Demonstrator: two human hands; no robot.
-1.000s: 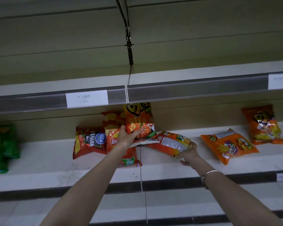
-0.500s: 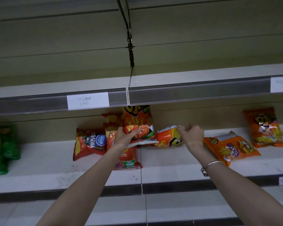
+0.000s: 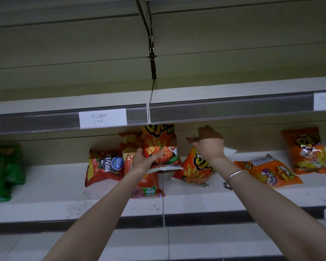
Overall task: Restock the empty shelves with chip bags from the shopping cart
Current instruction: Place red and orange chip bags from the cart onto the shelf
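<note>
The crinkled orange plastic-film chip bag (image 3: 158, 145) shines glossy. The white shelf board (image 3: 55, 196) looks matt and scuffed (grey smudges); the grey plastic price rail (image 3: 224, 112) is smooth, its white paper label (image 3: 103, 118) matt.

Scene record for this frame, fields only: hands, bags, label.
left hand: grips centre bag, upright
right hand: holds top of second bag, upright beside centre bag
flat bag: lying on shelf, right of second bag
far-right bag: leaning upright
red bag: left of centre bag
green bags: far left
label: on rail above
</note>
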